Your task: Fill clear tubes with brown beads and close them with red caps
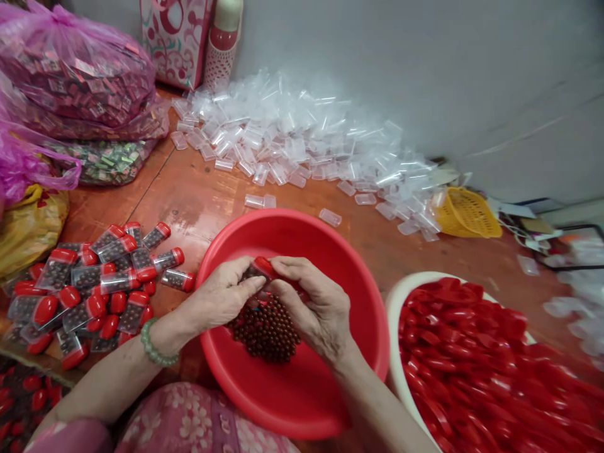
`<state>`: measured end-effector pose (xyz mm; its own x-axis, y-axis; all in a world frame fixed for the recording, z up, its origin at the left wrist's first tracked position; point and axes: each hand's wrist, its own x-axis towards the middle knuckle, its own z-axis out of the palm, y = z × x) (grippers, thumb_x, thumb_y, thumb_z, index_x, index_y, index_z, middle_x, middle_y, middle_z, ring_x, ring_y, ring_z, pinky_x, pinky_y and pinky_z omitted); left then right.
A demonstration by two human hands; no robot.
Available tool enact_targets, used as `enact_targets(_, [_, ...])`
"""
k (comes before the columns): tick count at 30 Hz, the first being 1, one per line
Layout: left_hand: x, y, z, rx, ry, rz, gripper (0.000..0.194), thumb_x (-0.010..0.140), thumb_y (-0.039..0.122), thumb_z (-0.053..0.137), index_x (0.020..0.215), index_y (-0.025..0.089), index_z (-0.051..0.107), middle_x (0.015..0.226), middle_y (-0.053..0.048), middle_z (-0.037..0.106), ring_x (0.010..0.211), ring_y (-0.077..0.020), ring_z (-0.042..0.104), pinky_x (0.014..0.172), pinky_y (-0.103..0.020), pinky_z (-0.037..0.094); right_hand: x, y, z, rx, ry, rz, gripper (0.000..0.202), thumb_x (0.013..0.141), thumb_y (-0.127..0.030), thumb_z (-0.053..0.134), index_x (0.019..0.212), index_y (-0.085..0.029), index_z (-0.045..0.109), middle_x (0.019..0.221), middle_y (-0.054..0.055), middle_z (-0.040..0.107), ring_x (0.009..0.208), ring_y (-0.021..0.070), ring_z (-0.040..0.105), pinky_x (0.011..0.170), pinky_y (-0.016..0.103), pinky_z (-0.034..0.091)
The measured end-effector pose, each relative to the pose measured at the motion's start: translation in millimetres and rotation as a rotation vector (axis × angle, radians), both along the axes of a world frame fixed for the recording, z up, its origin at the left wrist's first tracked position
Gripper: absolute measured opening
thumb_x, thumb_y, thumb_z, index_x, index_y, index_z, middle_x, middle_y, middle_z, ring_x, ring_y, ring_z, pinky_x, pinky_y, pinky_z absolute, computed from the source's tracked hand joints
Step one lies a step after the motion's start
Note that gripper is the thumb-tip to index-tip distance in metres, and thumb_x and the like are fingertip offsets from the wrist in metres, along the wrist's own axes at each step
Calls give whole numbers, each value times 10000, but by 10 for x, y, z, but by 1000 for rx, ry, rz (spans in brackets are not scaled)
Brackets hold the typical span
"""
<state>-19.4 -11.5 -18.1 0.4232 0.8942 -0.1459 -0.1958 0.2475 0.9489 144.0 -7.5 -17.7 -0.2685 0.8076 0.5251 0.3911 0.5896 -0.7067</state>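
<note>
Over a red plastic basin (330, 402), both hands meet at one small clear container (250, 273) with dark balls inside. My left hand (224, 289), with a green bead bracelet (158, 346) at its wrist, is closed round the container's body. The fingers of my right hand (316, 302) are closed on its red cap (264, 267), which sits at the container's end. Beneath the hands, a heap of shiny brown balls (268, 330) lies in the basin. My fingers hide part of the container.
Capped, filled containers (101, 277) are piled at left. Empty clear containers (292, 138) spread along the wall, near a yellow basket (465, 211). A white tub (394, 314) heaped with red caps (472, 352) stands right. Pink bags (80, 69), a patterned bag (174, 38) and a flask (221, 47) stand behind.
</note>
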Motion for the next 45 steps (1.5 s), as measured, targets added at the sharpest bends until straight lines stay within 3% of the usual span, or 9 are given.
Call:
enact_targets(7, [7, -4, 53, -60, 24, 76, 164, 925, 297, 524, 948, 138, 558, 774, 18, 521, 640, -77, 485, 606, -206, 393, 53, 46, 128, 8, -122, 121, 232, 848, -107, 641, 1040, -226, 689, 1039, 97, 688, 891, 163, 693, 750, 272, 594])
enact_targets(11, [6, 28, 100, -73, -27, 65, 162, 931, 298, 536, 997, 153, 564, 777, 31, 532, 628, -65, 498, 615, -199, 404, 178, 137, 289, -170, -160, 185, 173, 848, -153, 662, 984, -235, 731, 1053, 85, 662, 958, 159, 668, 779, 264, 581])
enact_targets(14, [8, 41, 117, -94, -39, 51, 153, 931, 290, 541, 992, 152, 568, 768, 25, 553, 644, -70, 514, 629, -199, 413, 254, 206, 303, -399, 26, 207, 240, 823, -187, 710, 1050, -265, 705, 945, 29, 684, 877, 131, 674, 755, 243, 583])
enact_targets(19, [16, 42, 100, -117, -28, 50, 171, 938, 305, 519, 1021, 165, 574, 795, 11, 566, 690, -91, 536, 652, -215, 431, 169, 212, 131, -556, 421, 10, 348, 714, -254, 829, 993, -268, 621, 808, -36, 714, 690, 117, 687, 626, 220, 589])
enact_targets(23, [6, 48, 73, -86, -17, 6, 186, 912, 240, 525, 1056, 146, 594, 907, -22, 592, 797, -112, 558, 756, -247, 446, 101, 157, 64, -306, 128, -23, 244, 836, -318, 724, 1058, -245, 657, 943, 27, 738, 808, 157, 711, 742, 291, 600])
enact_targets(29, [-2, 38, 65, -177, -111, 8, 176, 892, 255, 540, 985, 112, 586, 885, -43, 603, 807, -136, 573, 777, -269, 442, 55, 108, 34, 60, -394, 91, 800, 787, -581, 691, 1415, -171, 414, 1191, 168, 634, 1073, 276, 639, 859, 416, 578])
enact_targets(32, [13, 36, 73, -198, -180, 24, 149, 879, 217, 540, 961, 102, 586, 872, -37, 597, 807, -126, 570, 790, -256, 449, 2, 91, -31, 185, -540, 19, 793, 839, -549, 641, 1425, -103, 349, 1163, 219, 618, 1054, 322, 618, 820, 469, 567])
enact_targets(38, [28, 34, 46, -148, -151, 17, 133, 877, 204, 533, 937, 100, 590, 892, -48, 610, 863, -143, 566, 858, -276, 458, -61, 85, -125, 327, -494, -48, 549, 829, -297, 578, 1319, -106, 421, 1057, 185, 643, 926, 274, 620, 748, 410, 542])
enact_targets(45, [22, 24, 0, -132, -114, 4, 152, 870, 240, 538, 945, 115, 581, 887, -43, 603, 845, -150, 564, 855, -298, 453, -73, 119, -115, 392, -465, -37, 532, 802, -297, 595, 1287, -141, 442, 973, 136, 651, 846, 254, 614, 703, 395, 491])
